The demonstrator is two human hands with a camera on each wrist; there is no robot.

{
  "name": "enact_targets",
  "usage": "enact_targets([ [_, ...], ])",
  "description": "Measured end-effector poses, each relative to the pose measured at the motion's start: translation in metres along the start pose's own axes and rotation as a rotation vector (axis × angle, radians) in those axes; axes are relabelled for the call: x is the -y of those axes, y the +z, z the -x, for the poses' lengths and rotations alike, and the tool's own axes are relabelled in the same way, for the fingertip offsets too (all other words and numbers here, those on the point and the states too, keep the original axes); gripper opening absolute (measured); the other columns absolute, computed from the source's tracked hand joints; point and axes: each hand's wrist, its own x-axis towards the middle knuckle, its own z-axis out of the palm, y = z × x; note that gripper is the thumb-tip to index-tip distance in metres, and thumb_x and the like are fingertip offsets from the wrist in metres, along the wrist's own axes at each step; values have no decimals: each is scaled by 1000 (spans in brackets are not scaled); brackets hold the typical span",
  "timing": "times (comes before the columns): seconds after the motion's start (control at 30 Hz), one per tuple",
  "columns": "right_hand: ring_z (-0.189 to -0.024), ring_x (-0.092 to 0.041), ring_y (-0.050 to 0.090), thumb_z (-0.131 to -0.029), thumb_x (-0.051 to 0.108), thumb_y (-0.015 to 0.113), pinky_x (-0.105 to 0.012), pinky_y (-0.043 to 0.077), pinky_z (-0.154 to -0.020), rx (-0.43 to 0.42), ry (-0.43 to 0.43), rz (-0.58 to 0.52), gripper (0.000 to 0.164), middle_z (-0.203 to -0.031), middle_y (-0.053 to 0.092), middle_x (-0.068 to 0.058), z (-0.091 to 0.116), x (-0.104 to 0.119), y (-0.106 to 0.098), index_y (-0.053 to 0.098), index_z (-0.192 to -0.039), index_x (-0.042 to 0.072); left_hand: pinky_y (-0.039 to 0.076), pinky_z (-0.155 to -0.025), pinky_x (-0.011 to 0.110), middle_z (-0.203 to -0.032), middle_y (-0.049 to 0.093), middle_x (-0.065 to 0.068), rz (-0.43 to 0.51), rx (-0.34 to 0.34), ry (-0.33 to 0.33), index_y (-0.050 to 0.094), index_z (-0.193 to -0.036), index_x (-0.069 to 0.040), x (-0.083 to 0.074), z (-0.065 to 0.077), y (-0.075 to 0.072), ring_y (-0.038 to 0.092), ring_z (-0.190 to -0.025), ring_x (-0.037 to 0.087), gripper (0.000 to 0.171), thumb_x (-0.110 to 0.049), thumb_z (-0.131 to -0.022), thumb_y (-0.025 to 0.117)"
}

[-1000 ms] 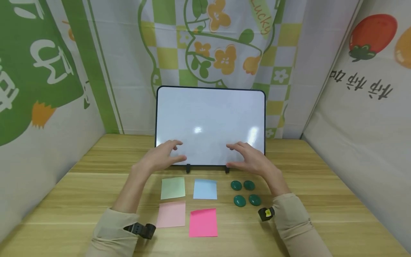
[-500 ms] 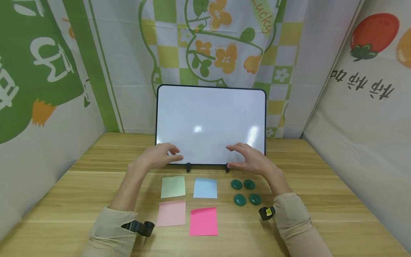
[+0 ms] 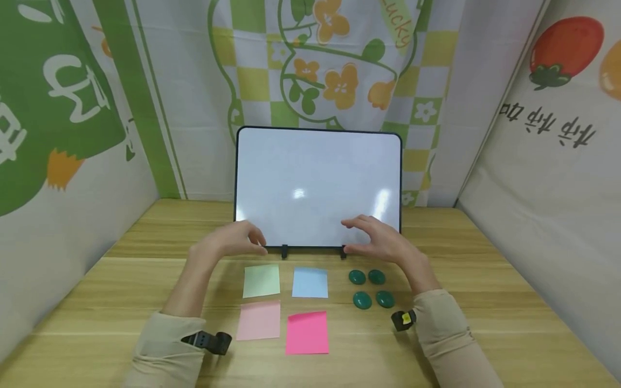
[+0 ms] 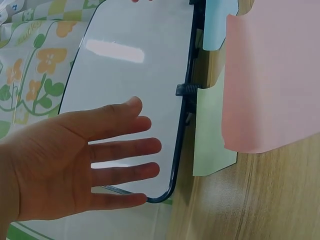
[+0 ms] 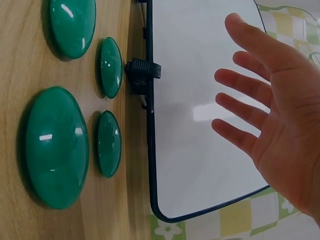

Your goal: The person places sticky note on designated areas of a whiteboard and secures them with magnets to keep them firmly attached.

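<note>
Table (image 3: 485,302): both hands open, empty.

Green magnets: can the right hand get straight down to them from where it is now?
Probably yes. The right hand hovers open in front of the whiteboard, holding nothing, and the four green magnets lie uncovered on the table just below its wrist, with nothing between.

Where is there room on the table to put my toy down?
Bare table lies right of the green magnets, and also left of the sticky notes. It is crowded in the middle: notes, magnets and both hands sit close before the whiteboard.
</note>
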Motion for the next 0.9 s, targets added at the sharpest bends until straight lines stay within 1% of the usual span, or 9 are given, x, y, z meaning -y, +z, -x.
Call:
enact_targets([
  [0.13,-134,-27,50,-90,46,70,-51,42,-108,9,-5,-28,66,-141,56,-4,0,-1,0,50,-145,16,52,-94,47,-112,72,5,38,26,-37,73,-109,-12,3,-1,0,64,-107,24,27,-29,-89,73],
  [0.23,-134,-27,50,-90,41,72,-51,42,-109,12,-15,-46,64,-141,56,-4,0,-2,0,51,-144,15,53,-92,47,-107,73,4,52,33,-34,75,-106,-11,6,-1,0,65,-103,23,23,-26,-88,74],
  [0.33,-135,-27,49,-89,39,73,-50,41,-110,14,-23,-59,64,-141,57,-4,0,-3,0,52,-143,14,53,-93,47,-107,73,5,68,36,-30,74,-108,-9,8,-1,0,66,-104,24,25,-23,-88,74],
  [0.43,-135,-26,49,-88,40,74,-50,40,-110,15,-29,-69,64,-141,57,-4,1,-5,1,53,-143,13,53,-94,47,-110,72,6,83,42,-21,73,-112,-7,10,0,0,65,-106,25,28,-22,-88,73],
  [0.63,-132,-24,51,-87,41,74,-49,42,-109,10,-56,-85,64,-139,59,-3,2,-12,3,54,-141,13,54,-91,45,-107,72,3,94,72,-16,73,-111,-8,14,0,2,65,-101,20,25,-19,-88,73],
  [0.8,-131,-24,52,-86,37,76,-49,42,-109,6,-64,-85,63,-138,59,-4,4,-14,3,55,-140,12,53,-92,44,-108,72,3,92,98,-14,72,-112,-7,18,-1,4,65,-101,20,25,-17,-89,72],
  [0.9,-131,-25,52,-86,35,77,-49,42,-109,6,-65,-88,63,-138,59,-5,5,-13,3,56,-140,11,53,-93,45,-108,71,3,100,116,-41,72,-113,-8,19,-1,5,65,-101,20,27,-16,-87,73],
])
